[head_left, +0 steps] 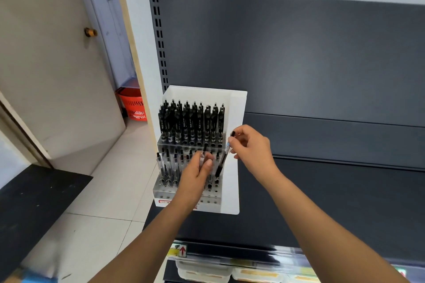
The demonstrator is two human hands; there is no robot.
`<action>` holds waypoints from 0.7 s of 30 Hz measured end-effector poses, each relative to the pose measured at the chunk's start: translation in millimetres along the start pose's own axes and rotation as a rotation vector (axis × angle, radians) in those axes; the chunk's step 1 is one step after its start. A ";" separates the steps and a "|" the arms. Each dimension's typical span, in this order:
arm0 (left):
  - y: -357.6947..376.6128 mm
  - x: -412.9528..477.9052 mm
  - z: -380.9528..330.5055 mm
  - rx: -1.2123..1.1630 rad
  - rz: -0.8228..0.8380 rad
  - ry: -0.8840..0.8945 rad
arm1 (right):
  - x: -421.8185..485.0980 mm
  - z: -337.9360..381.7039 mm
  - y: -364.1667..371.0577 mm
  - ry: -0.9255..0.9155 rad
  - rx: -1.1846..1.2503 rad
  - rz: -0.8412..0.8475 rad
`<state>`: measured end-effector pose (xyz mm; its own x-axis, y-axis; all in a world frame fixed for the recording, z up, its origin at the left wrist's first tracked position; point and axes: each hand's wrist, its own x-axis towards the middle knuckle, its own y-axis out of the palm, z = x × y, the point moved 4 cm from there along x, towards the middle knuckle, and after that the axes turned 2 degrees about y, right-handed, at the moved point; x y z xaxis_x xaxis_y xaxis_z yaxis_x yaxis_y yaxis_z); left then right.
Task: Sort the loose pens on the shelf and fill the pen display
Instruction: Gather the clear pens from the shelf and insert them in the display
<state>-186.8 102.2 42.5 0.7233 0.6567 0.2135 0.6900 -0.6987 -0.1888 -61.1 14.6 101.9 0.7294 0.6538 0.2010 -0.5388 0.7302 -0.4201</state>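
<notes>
Pen display (pixel 232 167) is standing mid-frame on the dark shelf (pixel 322 202). Right hand (pixel 253 147) is pinching a black-grip pen (pixel 222 161) slanting toward a lower-tier hole; left hand (pixel 195 174) is gripping a clear pen (pixel 203 153) just beside (crowding it), so the tip is risking missing, or knocking neighbours.

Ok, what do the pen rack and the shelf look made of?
Rack: clear glossy tiers, likely acrylic, since pens show through them; its side wall is white and matte, plastic or card, hard to tell. Shelf: dark grey, smooth, probably painted metal, going by the slotted upright beside it.
</notes>
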 end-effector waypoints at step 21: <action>-15.0 -8.2 15.7 0.018 -0.037 -0.057 | -5.5 -18.0 39.4 -0.257 -0.617 0.104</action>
<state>-202.7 111.7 28.5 0.6970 0.6976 0.1662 0.7166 -0.6687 -0.1985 -78.7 36.2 68.3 0.5223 0.7967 0.3041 -0.2058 0.4638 -0.8617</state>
